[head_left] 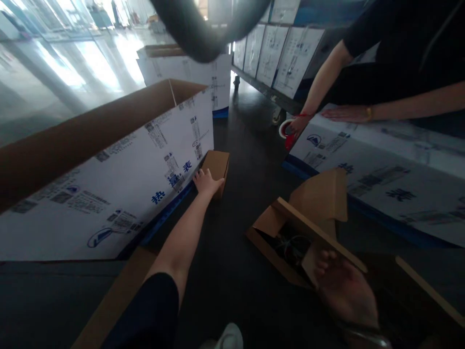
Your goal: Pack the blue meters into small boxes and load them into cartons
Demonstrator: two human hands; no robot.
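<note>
My left hand reaches far forward and grips the near side of a small closed brown carton that stands on the dark floor against a large white printed box. My right hand holds an open brown carton by its near edge, fingers curled over the rim. That carton's flaps stand up and dark cables or parts lie inside it.
Another person in black leans in at the right, one hand flat on a long white box, the other on a tape roll. More white boxes are stacked at the back. A flat cardboard sheet lies near my knee.
</note>
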